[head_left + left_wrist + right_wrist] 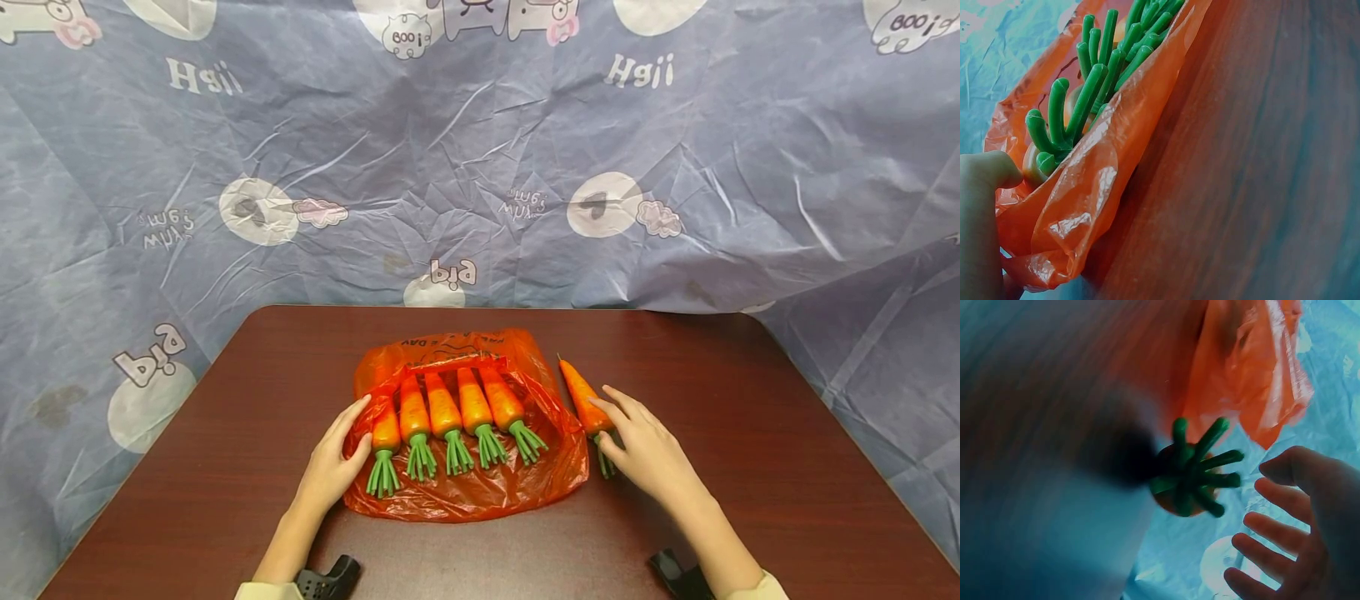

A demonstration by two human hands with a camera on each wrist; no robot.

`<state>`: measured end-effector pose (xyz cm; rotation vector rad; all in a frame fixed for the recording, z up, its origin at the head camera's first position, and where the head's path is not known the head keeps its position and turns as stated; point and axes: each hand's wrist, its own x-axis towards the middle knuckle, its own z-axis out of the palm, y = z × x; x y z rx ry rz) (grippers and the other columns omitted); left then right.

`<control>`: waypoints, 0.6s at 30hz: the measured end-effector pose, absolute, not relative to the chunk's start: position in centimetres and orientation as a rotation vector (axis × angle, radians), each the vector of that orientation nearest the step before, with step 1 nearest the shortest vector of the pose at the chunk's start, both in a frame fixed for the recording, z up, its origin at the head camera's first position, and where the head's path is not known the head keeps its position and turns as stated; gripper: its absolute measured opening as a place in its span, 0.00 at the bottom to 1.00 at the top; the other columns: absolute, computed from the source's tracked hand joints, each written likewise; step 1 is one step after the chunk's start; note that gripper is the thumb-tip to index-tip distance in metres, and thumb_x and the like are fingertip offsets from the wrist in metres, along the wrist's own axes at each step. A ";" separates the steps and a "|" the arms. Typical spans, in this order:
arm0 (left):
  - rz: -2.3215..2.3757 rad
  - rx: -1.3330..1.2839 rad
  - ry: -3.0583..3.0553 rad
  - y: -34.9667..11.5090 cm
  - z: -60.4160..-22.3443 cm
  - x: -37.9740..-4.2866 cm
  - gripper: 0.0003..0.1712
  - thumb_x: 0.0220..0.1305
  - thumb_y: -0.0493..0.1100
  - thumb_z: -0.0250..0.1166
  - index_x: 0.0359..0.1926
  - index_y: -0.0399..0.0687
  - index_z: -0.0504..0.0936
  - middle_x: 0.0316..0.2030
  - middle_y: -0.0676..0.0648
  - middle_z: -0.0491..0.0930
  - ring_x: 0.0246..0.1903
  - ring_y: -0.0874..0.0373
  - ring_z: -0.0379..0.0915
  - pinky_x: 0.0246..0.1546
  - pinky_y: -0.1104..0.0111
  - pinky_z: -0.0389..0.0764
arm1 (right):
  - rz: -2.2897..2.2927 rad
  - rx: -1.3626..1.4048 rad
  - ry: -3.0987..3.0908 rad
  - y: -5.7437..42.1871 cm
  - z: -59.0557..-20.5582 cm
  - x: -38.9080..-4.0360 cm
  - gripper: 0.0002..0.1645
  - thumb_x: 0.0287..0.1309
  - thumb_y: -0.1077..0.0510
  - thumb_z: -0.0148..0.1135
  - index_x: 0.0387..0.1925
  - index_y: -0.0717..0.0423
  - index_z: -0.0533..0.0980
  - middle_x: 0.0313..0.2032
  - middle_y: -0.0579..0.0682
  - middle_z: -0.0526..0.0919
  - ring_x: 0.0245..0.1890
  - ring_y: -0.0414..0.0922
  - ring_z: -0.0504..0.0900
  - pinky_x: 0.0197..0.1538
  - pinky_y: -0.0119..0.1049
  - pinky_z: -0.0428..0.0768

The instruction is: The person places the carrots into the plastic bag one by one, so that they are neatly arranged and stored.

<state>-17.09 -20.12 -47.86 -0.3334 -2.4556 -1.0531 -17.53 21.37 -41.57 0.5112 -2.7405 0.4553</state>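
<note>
A thin red plastic bag (487, 500) lies on the table with its mouth toward me. Several toy carrots (444, 404) with green stalks (1088, 103) sit side by side in it, tips pointing away. At the bag's left edge, my left hand (333, 458) holds the plastic, thumb on the inner side beside the leftmost carrot and fingers outside. One more carrot (579, 392) lies on the table just right of the bag. Over its stalk end hovers my right hand (648, 446), fingers spread and apart from the stalks (1200, 469) in the right wrist view.
The dark brown wooden table (750, 417) extends around the bag on all sides. Behind it hangs a wrinkled blue-grey cloth (420, 167) with cartoon prints. Black wrist devices (333, 579) show near the front edge.
</note>
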 end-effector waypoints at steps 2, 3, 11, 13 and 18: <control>-1.053 -0.333 -2.454 -20.1 -47.9 -17.1 0.35 0.56 0.36 0.61 0.64 0.61 0.64 0.60 0.49 0.69 0.59 0.62 0.62 0.56 0.93 0.48 | 0.466 0.496 -2.785 21.6 -41.8 -17.8 0.27 0.50 0.58 0.58 0.55 0.54 0.72 0.60 0.57 0.68 0.58 0.57 0.68 0.52 0.56 0.71; -1.052 -0.333 -2.453 -20.1 -47.9 -17.1 0.35 0.56 0.35 0.61 0.64 0.61 0.64 0.60 0.49 0.69 0.59 0.62 0.62 0.56 0.93 0.48 | 0.475 0.491 -2.808 21.7 -41.9 -17.9 0.27 0.50 0.58 0.57 0.55 0.54 0.72 0.61 0.56 0.67 0.58 0.58 0.67 0.51 0.57 0.72; -1.053 -0.342 -2.436 -20.1 -47.9 -17.1 0.35 0.55 0.34 0.61 0.64 0.60 0.65 0.60 0.48 0.69 0.59 0.64 0.62 0.56 0.93 0.49 | 0.531 0.506 -2.892 22.2 -42.8 -18.7 0.28 0.51 0.57 0.60 0.56 0.55 0.71 0.63 0.56 0.63 0.59 0.60 0.65 0.43 0.60 0.74; -1.051 -0.343 -2.436 -20.1 -47.9 -17.1 0.35 0.56 0.35 0.61 0.64 0.60 0.65 0.60 0.48 0.69 0.59 0.64 0.62 0.56 0.93 0.49 | 0.551 0.521 -2.890 22.3 -43.0 -18.7 0.28 0.50 0.57 0.60 0.55 0.55 0.71 0.62 0.57 0.64 0.58 0.61 0.66 0.44 0.60 0.74; -1.053 -0.347 -2.431 -20.1 -47.9 -17.1 0.35 0.56 0.35 0.61 0.64 0.59 0.65 0.59 0.47 0.69 0.59 0.66 0.61 0.56 0.93 0.48 | 0.607 0.532 -2.892 22.3 -43.3 -18.9 0.28 0.50 0.57 0.61 0.55 0.56 0.71 0.61 0.58 0.65 0.57 0.61 0.68 0.46 0.59 0.73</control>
